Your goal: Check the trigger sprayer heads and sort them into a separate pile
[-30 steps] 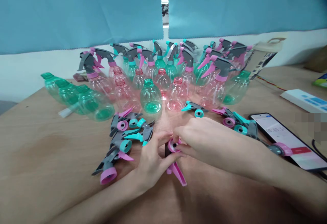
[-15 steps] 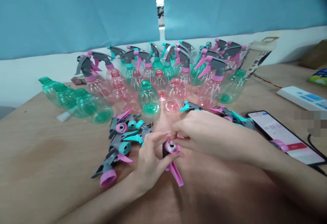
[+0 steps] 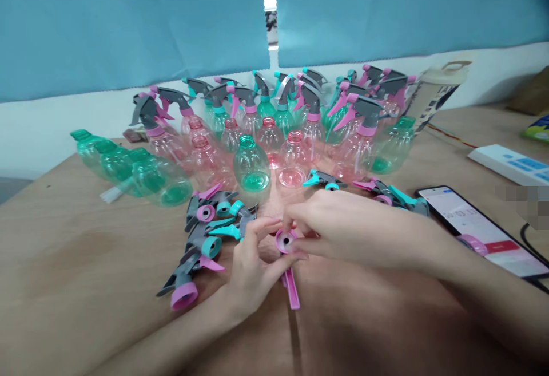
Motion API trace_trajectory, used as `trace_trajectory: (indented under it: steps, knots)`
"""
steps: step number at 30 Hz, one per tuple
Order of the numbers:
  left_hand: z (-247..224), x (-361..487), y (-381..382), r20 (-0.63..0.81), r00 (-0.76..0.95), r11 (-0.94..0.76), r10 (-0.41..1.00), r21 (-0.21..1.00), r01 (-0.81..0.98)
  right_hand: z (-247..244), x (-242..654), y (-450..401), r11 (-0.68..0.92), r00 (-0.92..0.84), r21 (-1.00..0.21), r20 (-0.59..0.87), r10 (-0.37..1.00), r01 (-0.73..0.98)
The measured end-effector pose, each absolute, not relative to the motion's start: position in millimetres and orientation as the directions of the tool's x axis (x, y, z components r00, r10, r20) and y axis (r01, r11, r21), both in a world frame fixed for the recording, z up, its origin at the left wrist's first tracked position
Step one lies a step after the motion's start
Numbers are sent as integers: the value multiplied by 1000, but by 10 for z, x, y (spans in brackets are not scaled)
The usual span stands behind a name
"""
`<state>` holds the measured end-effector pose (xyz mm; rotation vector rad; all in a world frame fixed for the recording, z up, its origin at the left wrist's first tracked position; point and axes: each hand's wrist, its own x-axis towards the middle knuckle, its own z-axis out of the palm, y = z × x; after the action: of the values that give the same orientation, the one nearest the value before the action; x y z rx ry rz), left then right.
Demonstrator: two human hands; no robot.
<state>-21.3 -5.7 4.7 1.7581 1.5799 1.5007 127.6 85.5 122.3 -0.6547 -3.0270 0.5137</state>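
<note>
Over the near middle of the table, a spray trigger head (image 3: 292, 293) has its pink collar facing up, with a white ring and dark hole inside. My left hand (image 3: 253, 270) is closed around it from the left, thumb below the collar. From the right, my right hand (image 3: 338, 224) pinches the collar's rim with thumb and fingers. The grey body of this head is mostly hidden by the hands. Left of my left hand lie several loose spray heads, among them a pink-collared one (image 3: 184, 296) and a teal-collared one (image 3: 211, 246).
Behind the hands stand pink and green bottles without tops, such as a green bottle (image 3: 252, 164), and rows of bottles with spray heads. Green bottles (image 3: 160, 178) lie at the left. On the right are a phone (image 3: 484, 221), a power strip (image 3: 508, 161) and a tall cup (image 3: 441, 92).
The spray head has turned slightly between my hands: its pink trigger now points more directly toward me. Both hands keep nearly the same places, and the view has shifted a little.
</note>
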Motion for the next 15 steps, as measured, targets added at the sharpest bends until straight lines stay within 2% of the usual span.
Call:
trace_trajectory:
  steps: [3, 7, 9, 11, 13, 15]
  knots:
    - [30, -217, -50, 485, -197, -354, 852, 811, 466, 1275, 1391, 955, 807, -899, -429, -25, 438, 405]
    - [67, -223, -18, 451, -256, -340, 855, 861, 379, 1229, 1450, 1132, 776, -850, -351, -147, 506, 523]
    - [103, -216, -12, 442, -283, -334, 851, 872, 358, 1141, 1409, 1225, 750, -846, -391, -227, 483, 533]
    - [141, -201, -17, 447, -284, -342, 848, 872, 350, 1032, 1329, 1305, 687, -901, -584, -300, 313, 433]
    - [179, -186, -24, 467, -288, -359, 836, 862, 357, 925, 1234, 1359, 499, -955, -819, -286, 74, 284]
    - [228, -192, -20, 511, -297, -391, 807, 838, 380, 841, 1150, 1382, 320, -979, -927, -203, 13, 197]
